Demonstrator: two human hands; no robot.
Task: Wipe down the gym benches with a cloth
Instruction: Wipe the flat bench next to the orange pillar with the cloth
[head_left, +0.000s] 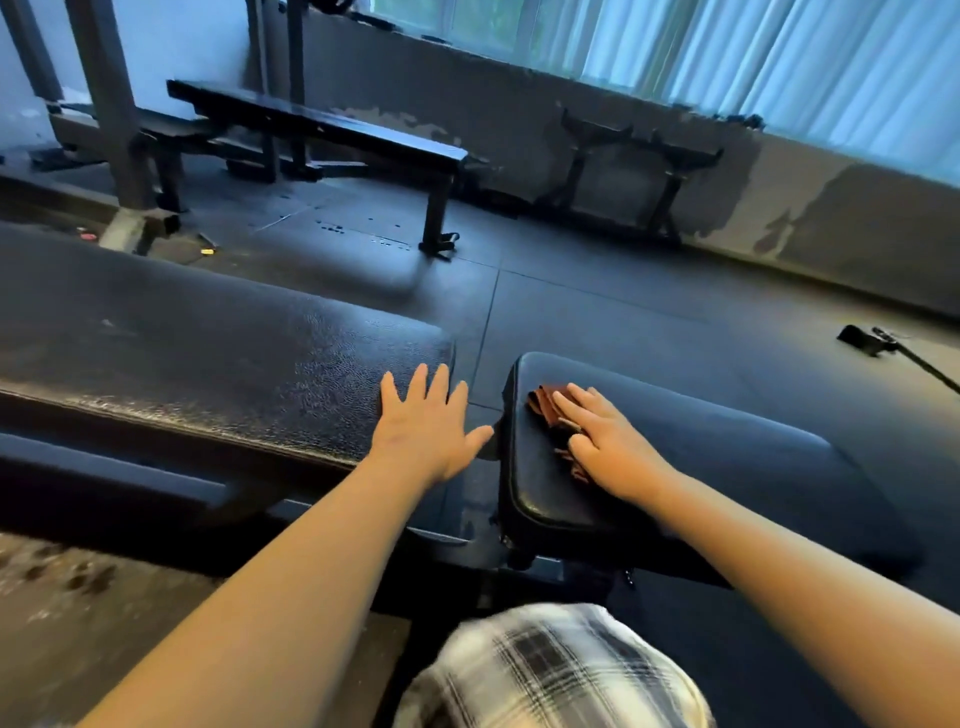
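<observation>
Cloth (543, 410), reddish-brown & bunched, lay at the left end of the seat pad (727, 457), pinned under the right grip (610, 447). Fingers were straight, pressing down flat, not curled round it. Part of the cloth poked out past the fingertips & thumb side. Left grip (423, 426) was spread apart, holding nothing, resting on the end of the long back pad (208, 353).

Step in hand, prob.: wiping the seat pad, starting at its left end (a guess from where the cloth sat). Next move would call for steady downward press & a sweep rightward along the pad, then the back pad. 1 more bench (322, 124) stood well apart behind.
</observation>
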